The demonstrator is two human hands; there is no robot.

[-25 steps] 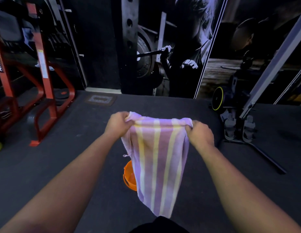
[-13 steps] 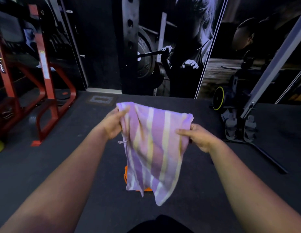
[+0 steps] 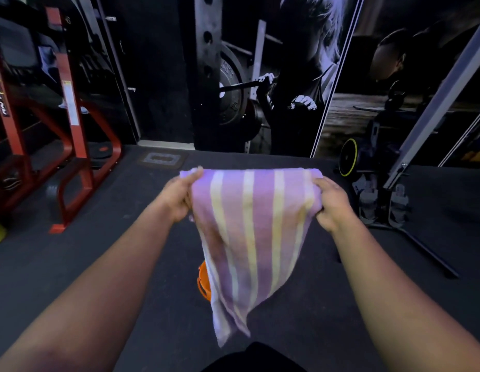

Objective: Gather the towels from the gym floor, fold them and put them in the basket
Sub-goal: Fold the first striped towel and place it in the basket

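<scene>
In the head view, the person holds a purple towel with pale yellow stripes (image 3: 256, 229) in the air at the middle of the frame, above the dark gym floor (image 3: 99, 259). The left hand (image 3: 178, 200) grips the upper left edge of the towel with curled fingers, and the right hand (image 3: 331, 204) grips the upper right edge in the same way. The top edge is stretched flat between the two hands, and the rest hangs down to a narrow point at the lower middle. An orange basket (image 3: 203, 283) stands on the floor behind the towel; only its left rim shows. A red metal rack (image 3: 72, 135) stands at the left of the frame, and a cable machine frame (image 3: 410, 167) stands at the right.
</scene>
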